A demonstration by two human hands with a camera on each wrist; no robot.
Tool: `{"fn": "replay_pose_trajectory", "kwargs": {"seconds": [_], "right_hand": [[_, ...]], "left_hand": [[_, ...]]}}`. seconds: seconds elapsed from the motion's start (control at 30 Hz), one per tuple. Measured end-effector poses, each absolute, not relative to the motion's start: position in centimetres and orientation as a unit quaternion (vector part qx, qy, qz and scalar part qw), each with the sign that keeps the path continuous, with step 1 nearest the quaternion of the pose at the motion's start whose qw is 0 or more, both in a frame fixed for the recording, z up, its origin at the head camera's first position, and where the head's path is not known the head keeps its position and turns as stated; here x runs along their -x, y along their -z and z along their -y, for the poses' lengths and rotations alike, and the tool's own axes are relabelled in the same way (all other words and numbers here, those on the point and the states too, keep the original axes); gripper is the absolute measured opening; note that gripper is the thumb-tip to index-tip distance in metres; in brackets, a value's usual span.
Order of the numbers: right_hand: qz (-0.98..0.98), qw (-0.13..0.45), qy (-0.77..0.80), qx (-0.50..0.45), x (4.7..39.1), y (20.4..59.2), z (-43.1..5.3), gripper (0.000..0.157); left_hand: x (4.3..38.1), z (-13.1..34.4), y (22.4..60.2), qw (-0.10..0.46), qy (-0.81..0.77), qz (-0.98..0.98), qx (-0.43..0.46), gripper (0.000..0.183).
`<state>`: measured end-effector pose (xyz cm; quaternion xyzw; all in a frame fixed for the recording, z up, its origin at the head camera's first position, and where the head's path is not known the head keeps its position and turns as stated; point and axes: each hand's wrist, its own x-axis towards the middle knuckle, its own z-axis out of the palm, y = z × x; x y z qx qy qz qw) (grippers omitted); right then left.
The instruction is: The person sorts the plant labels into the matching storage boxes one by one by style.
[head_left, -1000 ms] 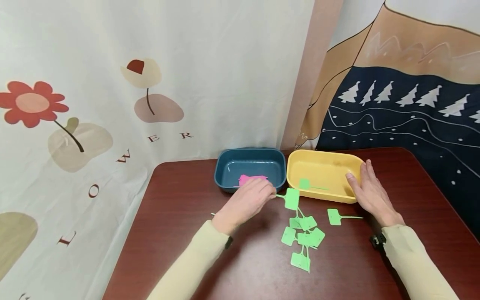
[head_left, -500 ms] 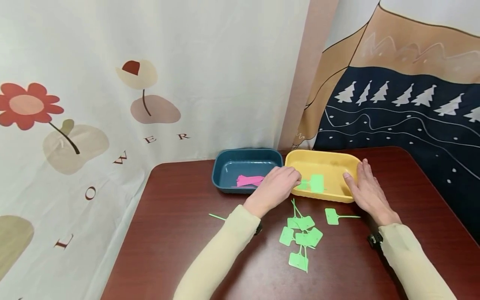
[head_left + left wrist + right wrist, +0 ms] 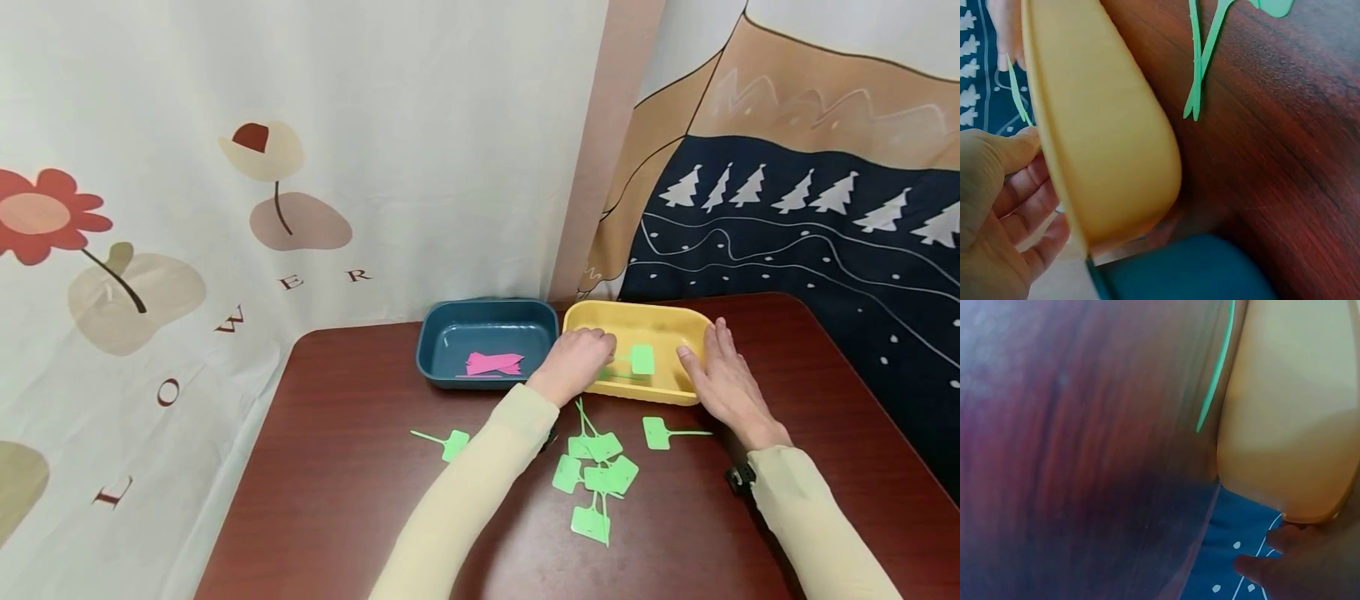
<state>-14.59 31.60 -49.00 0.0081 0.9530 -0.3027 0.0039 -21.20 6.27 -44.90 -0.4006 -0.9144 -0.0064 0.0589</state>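
Note:
My left hand [image 3: 573,365] reaches over the left end of the yellow basin [image 3: 678,317]. Its thumb and forefinger pinch the thin stem of a green label tag [image 3: 642,360], whose square head hangs over the basin. In the left wrist view that tag [image 3: 1016,90] shows nearly edge-on, just past the thumb tip. Beneath it lies another green tag, partly hidden by the hand. My right hand [image 3: 727,383] rests against the basin's right end, fingers straight and thumb at the rim. In the right wrist view, fingertips [image 3: 1254,565] show dimly beside the basin wall [image 3: 1291,412].
Several green tags [image 3: 600,477] overlap in a pile before the basin. Single tags lie to the right [image 3: 657,433] and left [image 3: 455,446], the latter beside the left sleeve. A blue basin [image 3: 487,310] with pink tags [image 3: 493,364] adjoins the yellow one. Curtains [image 3: 420,167] hang behind the table.
My left hand has moved right with the green tag, from in front of the blue basin to over the yellow one. The right hand stays at the yellow basin's end.

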Motion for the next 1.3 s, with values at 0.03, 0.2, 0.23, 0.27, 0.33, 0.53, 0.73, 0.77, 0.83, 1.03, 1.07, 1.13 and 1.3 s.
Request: {"fn": "replay_pose_trajectory", "kwargs": {"seconds": [0.03,0.2,0.23,0.27,0.33,0.53,0.73,0.77,0.83,1.03,1.07,1.13,1.3], "right_hand": [[-0.953,0.004,0.304,-0.008,14.6,49.0,-31.6,0.088],[-0.951,0.008,0.309,-0.010,14.5,49.0,-31.7,0.088],[-0.951,0.008,0.309,-0.011,14.5,49.0,-31.7,0.088],[-0.951,0.009,0.309,-0.012,14.5,49.0,-31.7,0.089],[-0.951,0.010,0.309,-0.014,14.5,49.0,-31.7,0.089],[-0.952,0.012,0.306,-0.013,14.7,49.0,-31.6,0.089],[-0.952,0.025,0.305,-0.014,14.7,48.8,-31.7,0.090],[-0.952,0.027,0.304,-0.014,14.6,48.7,-31.8,0.091],[-0.952,0.030,0.304,-0.012,14.5,48.5,-32.0,0.091],[-0.955,0.009,0.296,0.004,13.7,48.0,-32.5,0.091],[-0.956,0.005,0.292,0.008,13.5,48.0,-32.6,0.091],[-0.959,-0.002,0.283,0.015,13.1,48.0,-32.6,0.090],[-0.968,-0.012,0.249,0.023,12.1,48.4,-32.5,0.092]], "left_hand": [[21.4,-6.6,45.1,0.053,-0.003,0.915,0.399,0.012],[22.1,-7.6,45.6,0.013,-0.042,0.919,0.392,0.013],[22.2,-7.8,45.7,0.006,-0.045,0.920,0.390,0.014],[22.2,-7.9,45.7,-0.001,-0.049,0.920,0.388,0.014],[22.3,-8.0,45.7,-0.011,-0.053,0.923,0.382,0.016],[22.4,-8.0,45.8,-0.018,-0.040,0.930,0.364,0.017],[22.2,-7.7,45.8,0.014,0.001,0.931,0.365,0.020],[22.1,-7.6,45.7,0.026,0.004,0.929,0.368,0.021],[21.8,-7.2,45.4,0.049,0.007,0.926,0.375,0.024],[20.7,-5.4,43.2,0.117,0.003,0.914,0.389,0.027],[20.5,-5.0,42.9,0.122,0.005,0.913,0.389,0.027],[20.1,-4.1,42.3,0.129,0.007,0.911,0.391,0.027],[19.1,-1.1,42.0,0.136,0.029,0.910,0.391,0.031]]}}
